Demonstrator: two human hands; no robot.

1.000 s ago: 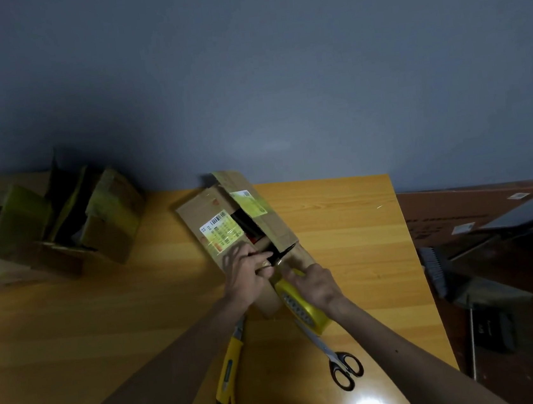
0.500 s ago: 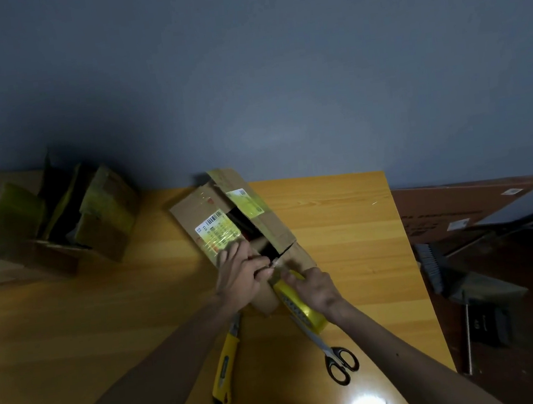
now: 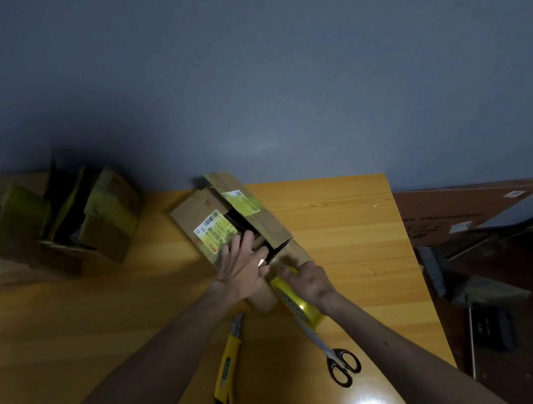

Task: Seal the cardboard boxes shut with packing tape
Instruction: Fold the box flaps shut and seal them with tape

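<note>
Our left hand (image 3: 240, 269) presses flat fingers (image 3: 246, 242) on the box (image 3: 193, 214) at its lower end. Our right hand (image 3: 305, 283) grips the tape roll (image 3: 298, 305) just lower right, with the open seam (image 3: 244, 225) running up-left.

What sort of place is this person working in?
Probably a spare room or storeroom used for packing parcels: a plain wooden table with cardboard boxes and a tape roll, and a broom and flattened carton beside it.

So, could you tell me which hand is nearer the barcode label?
Left. The left hand rests just beside the barcode label; the right hand is farther off, holding the tape roll.
</note>
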